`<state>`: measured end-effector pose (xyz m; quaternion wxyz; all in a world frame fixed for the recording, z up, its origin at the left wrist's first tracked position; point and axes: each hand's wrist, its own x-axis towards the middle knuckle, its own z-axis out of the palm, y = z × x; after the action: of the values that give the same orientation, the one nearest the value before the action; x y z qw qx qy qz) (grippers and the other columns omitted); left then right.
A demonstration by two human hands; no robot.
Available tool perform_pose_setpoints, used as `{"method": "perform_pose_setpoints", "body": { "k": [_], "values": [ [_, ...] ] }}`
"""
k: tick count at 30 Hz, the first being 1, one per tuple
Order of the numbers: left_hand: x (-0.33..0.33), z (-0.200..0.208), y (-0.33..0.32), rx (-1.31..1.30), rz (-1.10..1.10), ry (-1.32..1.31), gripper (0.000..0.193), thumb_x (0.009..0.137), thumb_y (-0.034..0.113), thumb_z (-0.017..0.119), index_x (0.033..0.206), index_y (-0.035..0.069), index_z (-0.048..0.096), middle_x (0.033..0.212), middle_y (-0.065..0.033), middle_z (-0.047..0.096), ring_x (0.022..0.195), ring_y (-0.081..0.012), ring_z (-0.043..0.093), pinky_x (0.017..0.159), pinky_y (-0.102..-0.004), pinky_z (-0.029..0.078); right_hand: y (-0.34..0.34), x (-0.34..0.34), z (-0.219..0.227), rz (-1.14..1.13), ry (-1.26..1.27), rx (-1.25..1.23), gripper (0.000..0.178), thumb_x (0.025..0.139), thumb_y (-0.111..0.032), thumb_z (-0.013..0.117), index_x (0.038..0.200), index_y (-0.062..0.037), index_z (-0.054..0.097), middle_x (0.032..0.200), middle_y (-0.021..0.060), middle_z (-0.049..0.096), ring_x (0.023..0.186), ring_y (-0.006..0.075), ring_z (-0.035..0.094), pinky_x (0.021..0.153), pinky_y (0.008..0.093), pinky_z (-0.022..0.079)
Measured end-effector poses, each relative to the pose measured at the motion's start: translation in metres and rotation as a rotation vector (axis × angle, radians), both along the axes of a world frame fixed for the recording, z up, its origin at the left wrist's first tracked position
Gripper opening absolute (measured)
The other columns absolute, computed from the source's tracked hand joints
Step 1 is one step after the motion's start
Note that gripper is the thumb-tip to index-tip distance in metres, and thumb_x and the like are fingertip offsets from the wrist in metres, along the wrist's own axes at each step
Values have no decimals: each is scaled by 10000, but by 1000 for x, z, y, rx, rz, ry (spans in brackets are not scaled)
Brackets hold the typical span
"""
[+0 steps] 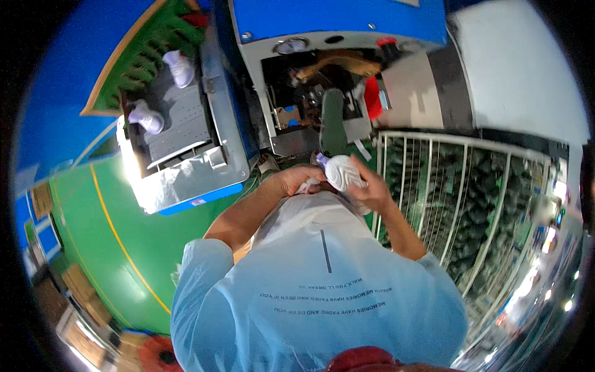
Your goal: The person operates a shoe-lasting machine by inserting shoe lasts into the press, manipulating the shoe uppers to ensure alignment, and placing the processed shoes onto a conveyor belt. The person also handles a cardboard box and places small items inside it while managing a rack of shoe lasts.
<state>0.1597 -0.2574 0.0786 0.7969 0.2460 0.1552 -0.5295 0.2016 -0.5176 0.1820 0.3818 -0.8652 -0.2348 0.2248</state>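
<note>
A shoe (pixel 343 173) with a patterned white sole and a bit of pale purple upper is in front of my waist, its sole turned up toward me. My right hand (pixel 372 187) is closed round its right side. Close by on the left, my left hand (pixel 299 180) has curled fingers round a small white crumpled piece (pixel 308 185), whose kind I cannot make out. Just beyond the shoe stands a dark green sole-shaped pad (pixel 333 121), at the front opening of a blue and grey machine (pixel 341 15).
At the left, two pale purple shoes (pixel 179 68) rest on a dark conveyor (pixel 176 121) with a metal edge. A white wire rack (pixel 458 141) full of dark items stands at the right. The machine bears a round gauge (pixel 290 46) and a red knob (pixel 387 43).
</note>
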Motion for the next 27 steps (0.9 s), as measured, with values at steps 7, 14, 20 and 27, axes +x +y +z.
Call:
{"method": "perform_pose_setpoints", "body": {
  "k": [7, 14, 20, 27],
  "values": [
    [-35, -5, 18, 350, -56, -605, 172, 870, 259, 660, 780, 113, 671, 727, -12, 624, 615, -123, 545, 556, -289, 428, 36, 33, -35, -474, 661, 400, 818, 916, -353, 729, 1568, -56, 335, 1099, 92, 651, 889, 138, 585, 756, 295, 479],
    [-42, -17, 88, 438, 206, -188, 319, 768, 180, 691, 1060, 54, 665, 923, -58, 666, 601, -184, 571, 497, -311, 448, 76, 29, -57, -733, 461, 935, 823, 820, -431, 828, 1515, -144, 493, 1142, 138, 719, 1027, 176, 654, 920, 307, 509],
    [-13, 31, 69, 659, 52, -393, 353, 714, 169, 670, 1029, 11, 658, 855, -68, 649, 579, -194, 557, 482, -333, 438, -100, -40, -23, -845, -95, 192, 764, 842, -432, 766, 1464, -60, 523, 1284, 175, 681, 1140, 307, 668, 990, 400, 499],
    [41, 72, -66, 903, -367, -693, 417, 796, 278, 724, 1086, -17, 669, 996, -25, 638, 903, -169, 575, 838, -305, 452, -282, -177, 0, -1932, -117, -107, 766, 920, -449, 684, 1496, -17, 421, 1387, 266, 581, 1211, 439, 604, 1014, 488, 490]
  ]
}}
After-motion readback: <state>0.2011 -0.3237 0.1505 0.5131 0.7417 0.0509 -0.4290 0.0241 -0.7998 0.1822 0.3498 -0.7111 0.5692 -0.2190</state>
